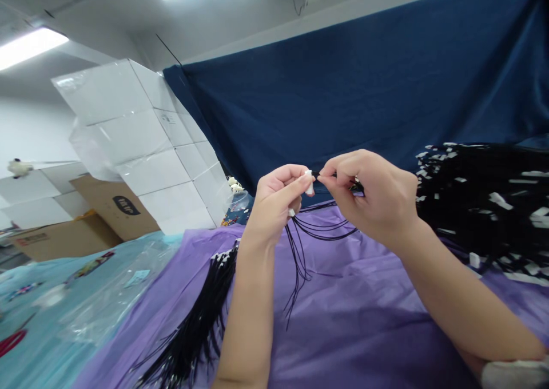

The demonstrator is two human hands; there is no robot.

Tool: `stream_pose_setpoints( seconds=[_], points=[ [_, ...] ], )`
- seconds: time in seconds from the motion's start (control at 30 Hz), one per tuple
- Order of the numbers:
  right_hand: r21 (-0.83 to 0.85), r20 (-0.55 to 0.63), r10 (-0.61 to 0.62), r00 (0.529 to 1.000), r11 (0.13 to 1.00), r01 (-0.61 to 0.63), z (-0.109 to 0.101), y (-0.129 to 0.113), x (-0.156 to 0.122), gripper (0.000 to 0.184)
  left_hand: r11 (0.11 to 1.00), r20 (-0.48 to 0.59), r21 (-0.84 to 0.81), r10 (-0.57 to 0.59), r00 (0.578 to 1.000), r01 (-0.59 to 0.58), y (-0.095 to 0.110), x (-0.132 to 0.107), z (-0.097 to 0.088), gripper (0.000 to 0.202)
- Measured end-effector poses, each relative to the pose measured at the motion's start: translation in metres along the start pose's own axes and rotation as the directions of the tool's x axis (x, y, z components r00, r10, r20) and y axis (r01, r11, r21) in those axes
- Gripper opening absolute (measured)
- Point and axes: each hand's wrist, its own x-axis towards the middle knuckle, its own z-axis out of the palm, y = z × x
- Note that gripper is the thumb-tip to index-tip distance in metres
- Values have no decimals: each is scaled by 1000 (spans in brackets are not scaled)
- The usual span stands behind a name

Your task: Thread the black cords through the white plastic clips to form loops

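Note:
My left hand (274, 203) is raised over the purple cloth (355, 320), closed in a pinch on a small white plastic piece (309, 183); several thin black cords (300, 246) hang down from it. My right hand (369, 197) is closed too, its thumb and forefinger pinching a black cord end right at the white piece. The two hands touch at the fingertips.
A bundle of black cords with white tips (201, 320) lies on the cloth at lower left. A large heap of black cords with white tags (489, 200) sits at right. White stacked boxes (141, 143) and cardboard boxes (111, 206) stand at left, a dark blue curtain (364, 86) behind.

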Motion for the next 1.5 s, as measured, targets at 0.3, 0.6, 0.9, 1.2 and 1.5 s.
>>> stream_pose_setpoints(
  seconds=[0.3,0.6,0.9,1.2,1.5],
  points=[
    [-39,-3,-122,993,992,122,3,3,2,17,1000,-98,6,-18,995,19,1,3,0,19],
    [330,514,-157,843,944,-26,-22,-24,5,22,999,-338,-15,23,941,-30,0,10,-14,20],
    [351,763,-160,626,916,-195,-4,-15,0,40,998,-355,7,64,933,-66,-1,11,-15,24],
    [512,657,-219,721,832,-214,4,-7,0,33,997,-355,-5,67,932,-73,-1,11,-15,23],
    [567,535,-209,819,808,-164,-7,5,10,18,997,-373,-6,73,925,-82,-4,12,-18,23]
  ],
)
